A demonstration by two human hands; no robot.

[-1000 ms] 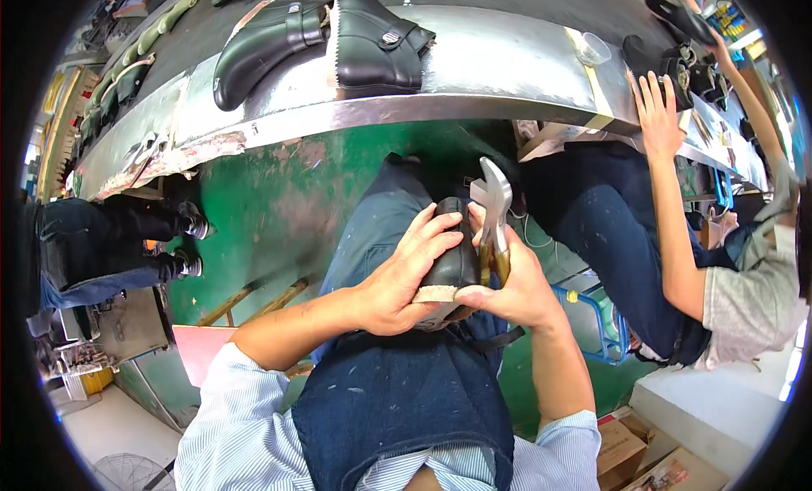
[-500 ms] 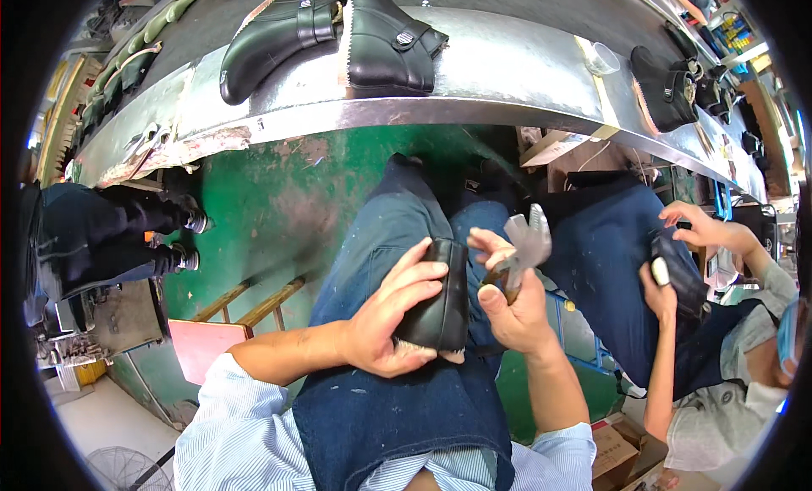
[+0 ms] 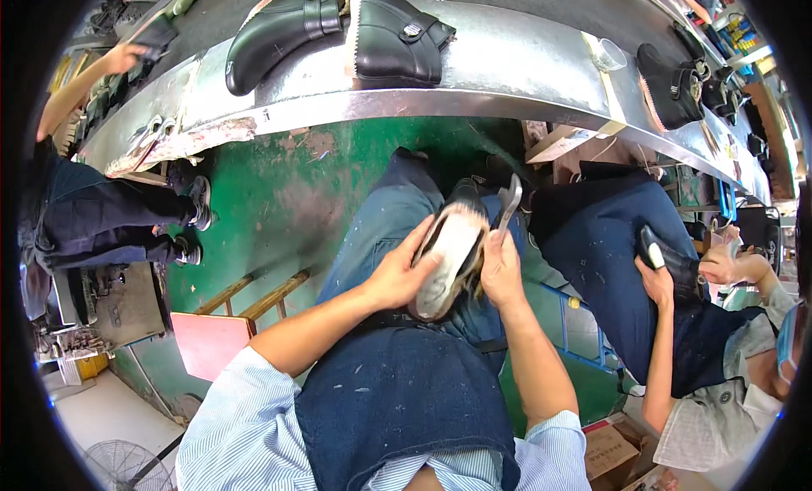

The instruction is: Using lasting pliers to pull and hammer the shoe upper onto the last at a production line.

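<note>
A black boot (image 3: 451,250) lies bottom up over my lap, its pale inner sole facing me and a ragged light edge round the toe. My left hand (image 3: 399,275) is closed round its left side, thumb on the sole. In my right hand (image 3: 502,271) is a hammer (image 3: 509,198) with a curved metal head pointing up; its handle is mostly hidden by my fingers. That hand is against or just beside the boot's right edge; I cannot tell which.
A metal-edged bench (image 3: 499,58) runs across ahead, with black boots (image 3: 396,38) on it. To the right, a seated co-worker (image 3: 727,356) holds a black shoe (image 3: 664,252). A pink-topped stool (image 3: 213,343) stands left; another person's legs (image 3: 118,212) are beyond it.
The boot has turned from its black shaft side to sole up. My right hand has come in toward it with the hammer. At far left, a person's arm with a dark object has appeared.
</note>
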